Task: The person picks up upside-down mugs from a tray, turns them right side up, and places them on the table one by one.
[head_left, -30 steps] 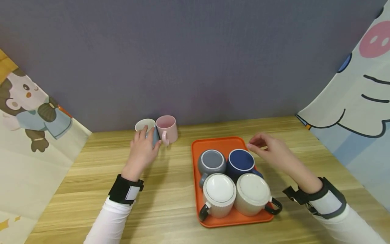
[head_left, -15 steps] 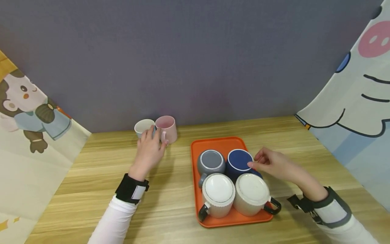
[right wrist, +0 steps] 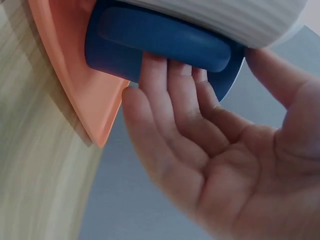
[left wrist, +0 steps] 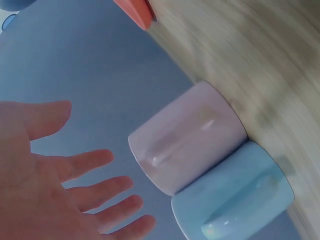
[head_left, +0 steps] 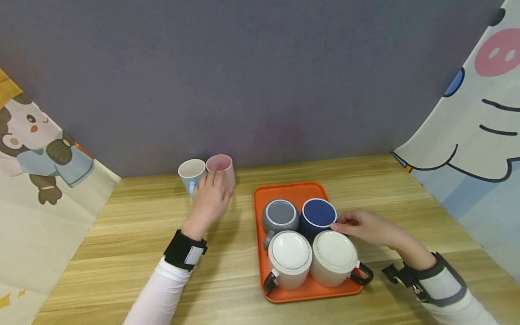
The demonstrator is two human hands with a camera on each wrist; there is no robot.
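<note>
My left hand [head_left: 209, 201] reaches toward a pink mug [head_left: 220, 162] at the back wall. In the left wrist view its fingers are spread, apart from the pink mug [left wrist: 187, 137]. A light blue mug [left wrist: 235, 195] stands upright against it. My right hand [head_left: 369, 230] is at a dark blue mug [head_left: 318, 213], which sits upside down on an orange tray [head_left: 288, 194]. The right wrist view has the fingers [right wrist: 155, 80] tucked behind the blue handle [right wrist: 165, 37], the thumb touching near the mug's base edge. The fingertips are hidden by the handle.
A grey mug [head_left: 281, 212], a white ribbed mug [head_left: 290, 250] and a cream mug [head_left: 335, 250] also sit upside down, packed close on the tray. Black handles jut over its front. A grey wall [head_left: 260, 90] bounds the wooden table [head_left: 122, 234] behind.
My left hand has moved right, from over the light blue mug to before the pink one. My right hand has come down from beside the tray's back corner to the dark blue mug's handle.
</note>
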